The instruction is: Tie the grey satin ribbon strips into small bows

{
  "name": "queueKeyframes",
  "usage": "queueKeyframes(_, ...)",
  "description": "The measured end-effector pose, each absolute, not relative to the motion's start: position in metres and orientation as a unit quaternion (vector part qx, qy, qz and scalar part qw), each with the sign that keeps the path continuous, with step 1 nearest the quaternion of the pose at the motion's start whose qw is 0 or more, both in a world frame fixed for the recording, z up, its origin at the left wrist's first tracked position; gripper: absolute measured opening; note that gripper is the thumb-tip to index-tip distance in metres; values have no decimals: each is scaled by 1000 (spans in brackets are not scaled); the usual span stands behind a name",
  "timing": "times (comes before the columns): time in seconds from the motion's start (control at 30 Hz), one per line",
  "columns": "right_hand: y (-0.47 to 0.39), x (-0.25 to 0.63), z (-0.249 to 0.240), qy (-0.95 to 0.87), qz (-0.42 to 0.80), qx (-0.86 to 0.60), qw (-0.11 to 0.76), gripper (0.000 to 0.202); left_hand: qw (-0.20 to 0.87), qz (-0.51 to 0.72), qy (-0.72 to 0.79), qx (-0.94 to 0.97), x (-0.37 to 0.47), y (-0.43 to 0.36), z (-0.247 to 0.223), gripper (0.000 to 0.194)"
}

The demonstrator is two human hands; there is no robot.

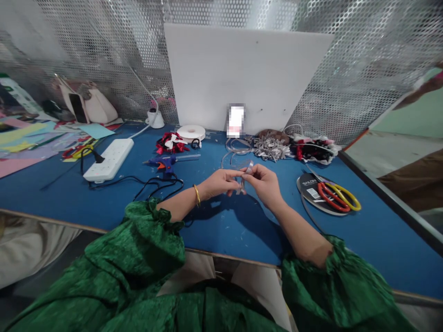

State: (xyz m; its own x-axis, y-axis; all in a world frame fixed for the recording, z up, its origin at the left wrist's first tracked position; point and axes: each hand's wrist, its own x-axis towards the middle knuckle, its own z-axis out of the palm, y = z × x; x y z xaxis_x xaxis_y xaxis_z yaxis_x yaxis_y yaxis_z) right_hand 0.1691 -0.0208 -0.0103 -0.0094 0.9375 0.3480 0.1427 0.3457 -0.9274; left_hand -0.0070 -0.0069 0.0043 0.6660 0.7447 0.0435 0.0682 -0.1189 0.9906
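Over the middle of the blue table point(221, 230), a silvery-grey ribbon point(249, 167) is pinched between my two hands. My left hand point(223, 182), with a gold bangle at the wrist, closes on its lower part. The fingertips of my right hand point(263, 184) grip it near the top, almost touching the left fingers. Thin ribbon loops point(238, 146) lie on the table just beyond, beside a pile of grey ribbon pieces point(273, 148). To the right, red-and-yellow scissors point(337, 196) rest on a dark ribbon spool point(311, 185).
A blue glue gun point(164, 163) with a black cord and a white power strip point(110, 159) lie left. Behind are red ribbon bows point(170, 144), a white spool point(191, 132), a phone point(236, 121) against a white board point(242, 74), and dark-and-pink bows point(315, 149).
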Motion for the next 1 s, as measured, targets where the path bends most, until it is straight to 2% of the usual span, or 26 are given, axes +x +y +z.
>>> queueKeyframes(0.1, -21, 168, -10, -610, 366, -433, 554, 18, 601, 292, 302, 680, -6, -8, 6, 50)
queueKeyframes(0.3, -24, 165, -7, -623, 350, -426, 555, 20, 575, 293, 322, 693, -7, -6, -1, 54)
queueKeyframes(0.53, -24, 165, -9, -596, 387, -441, 549, 24, 606, 282, 323, 670, -6, -11, 5, 52)
queueKeyframes(0.73, -12, 175, -17, -548, 399, -494, 544, 19, 663, 269, 340, 610, -9, -13, 11, 56)
queueKeyframes(0.83, -7, 183, -19, -580, 307, -494, 570, 27, 686, 271, 334, 587, -11, -13, 15, 60)
queueKeyframes(0.93, -9, 187, -14, -693, 183, -455, 528, 40, 716, 258, 330, 559, -12, -14, 18, 60)
queueKeyframes(1.0, -13, 187, -10, -752, 116, -424, 492, 36, 733, 244, 317, 550, -12, -15, 20, 59)
